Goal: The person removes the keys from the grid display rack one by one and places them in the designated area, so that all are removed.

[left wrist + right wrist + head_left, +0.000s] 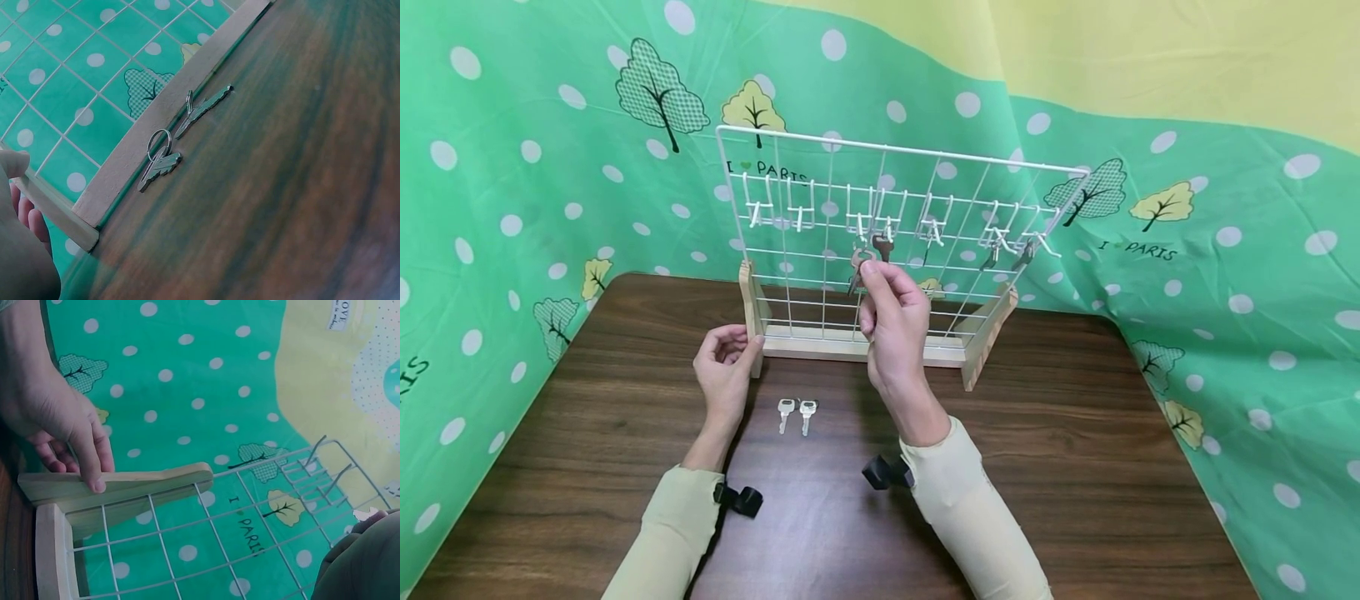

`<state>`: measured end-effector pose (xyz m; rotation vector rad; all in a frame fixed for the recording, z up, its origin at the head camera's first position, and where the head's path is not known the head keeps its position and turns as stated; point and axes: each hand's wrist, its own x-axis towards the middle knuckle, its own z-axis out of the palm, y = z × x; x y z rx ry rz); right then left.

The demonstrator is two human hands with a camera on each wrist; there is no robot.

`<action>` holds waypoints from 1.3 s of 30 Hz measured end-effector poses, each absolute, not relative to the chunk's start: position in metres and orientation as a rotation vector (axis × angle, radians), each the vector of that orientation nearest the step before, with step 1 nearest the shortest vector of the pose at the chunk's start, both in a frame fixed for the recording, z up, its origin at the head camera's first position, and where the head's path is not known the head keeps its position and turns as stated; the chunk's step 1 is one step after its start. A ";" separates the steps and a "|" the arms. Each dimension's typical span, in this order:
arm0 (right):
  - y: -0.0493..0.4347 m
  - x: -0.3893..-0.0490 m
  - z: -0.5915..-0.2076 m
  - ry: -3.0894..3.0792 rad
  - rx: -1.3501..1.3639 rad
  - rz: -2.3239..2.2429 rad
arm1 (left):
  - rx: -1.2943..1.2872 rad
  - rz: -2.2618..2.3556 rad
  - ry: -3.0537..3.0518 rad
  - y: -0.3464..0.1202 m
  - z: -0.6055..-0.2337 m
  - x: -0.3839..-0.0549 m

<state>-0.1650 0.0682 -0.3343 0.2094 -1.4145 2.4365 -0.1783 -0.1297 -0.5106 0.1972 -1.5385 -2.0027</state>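
The right hand (898, 333) pinches a key (859, 268) between thumb and fingers, in front of the white wire grid (895, 149) and just below the hooks near its middle; it is hard to tell whether the ring of this key is on a hook, as the parts there overlap; a dark-headed key (883, 245) hangs just beside it; the left hand (724, 367) grips the left wooden upright (746, 292) low down, thumb on the front edge and fingers behind; a wooden base bar (812, 345) runs from this side to the right wooden upright (988, 340), and the grid stands between the two; more keys hang on the hooks toward the right end, among them one silver key (1026, 254) near the far edge; two loose keys, a left key (786, 414) and a right key (807, 417), lie side by side on the dark wooden bench (1075, 467), in front of the base bar and between the forearms, each with a metal ring; green cloth (1225, 267) with white dots and printed trees hangs around the bench
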 end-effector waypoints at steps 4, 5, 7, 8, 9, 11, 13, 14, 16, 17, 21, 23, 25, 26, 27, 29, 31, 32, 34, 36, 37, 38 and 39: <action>0.070 -0.163 -0.333 -1.426 0.221 2.433 | 0.197 -2.002 -1.538 -0.130 -0.511 -0.179; 0.070 -0.163 -0.332 -1.428 0.224 2.435 | 0.197 -2.002 -1.537 -0.130 -0.511 -0.179; 0.070 -0.162 -0.331 -1.428 0.231 2.439 | 0.196 -2.002 -1.539 -0.130 -0.511 -0.179; 0.070 -0.162 -0.330 -1.427 0.234 2.442 | 0.196 -2.002 -1.539 -0.130 -0.511 -0.179; 0.071 -0.162 -0.329 -1.428 0.237 2.446 | 0.196 -2.002 -1.540 -0.130 -0.511 -0.179; 0.071 -0.162 -0.328 -1.434 0.246 2.452 | 0.198 -1.998 -1.544 -0.130 -0.511 -0.179; 0.071 -0.162 -0.327 -1.447 0.255 2.461 | 0.200 -1.996 -1.547 -0.130 -0.511 -0.179; 0.072 -0.162 -0.326 -1.453 0.258 2.466 | 0.200 -1.996 -1.547 -0.130 -0.511 -0.179; 0.072 -0.161 -0.325 -1.465 0.262 2.476 | 0.198 -1.998 -1.545 -0.130 -0.511 -0.179; 0.072 -0.161 -0.324 -1.467 0.263 2.482 | 0.198 -1.999 -1.545 -0.130 -0.511 -0.179; 0.072 -0.160 -0.323 -1.465 0.262 2.503 | 0.196 -2.001 -1.542 -0.130 -0.511 -0.179; 0.072 -0.159 -0.323 -1.462 0.264 2.513 | 0.199 -1.995 -1.550 -0.130 -0.511 -0.178; 0.073 -0.158 -0.323 -1.460 0.263 2.520 | 0.200 -1.990 -1.559 -0.131 -0.511 -0.178; 0.073 -0.158 -0.322 -1.460 0.263 2.523 | 0.200 -1.986 -1.564 -0.131 -0.511 -0.178; 0.074 -0.157 -0.322 -1.462 0.262 2.525 | 0.201 -1.984 -1.568 -0.131 -0.511 -0.177; 0.075 -0.156 -0.322 -1.466 0.263 2.526 | 0.203 -1.985 -1.566 -0.131 -0.511 -0.177; 0.075 -0.155 -0.322 -1.475 0.270 2.524 | 0.204 -1.987 -1.559 -0.131 -0.511 -0.177; 0.076 -0.154 -0.323 -1.482 0.276 2.521 | 0.203 -1.987 -1.558 -0.131 -0.511 -0.177; 0.077 -0.153 -0.324 -1.500 0.288 2.514 | 0.202 -1.989 -1.556 -0.131 -0.511 -0.177; 0.078 -0.151 -0.327 -1.524 0.297 2.503 | 0.200 -1.992 -1.555 -0.131 -0.511 -0.177; 0.079 -0.150 -0.329 -1.535 0.300 2.500 | 0.199 -1.994 -1.554 -0.131 -0.511 -0.177; 0.079 -0.149 -0.331 -1.547 0.299 2.497 | 0.197 -1.994 -1.556 -0.130 -0.511 -0.177; 0.080 -0.148 -0.333 -1.558 0.298 2.496 | 0.196 -1.995 -1.557 -0.130 -0.511 -0.177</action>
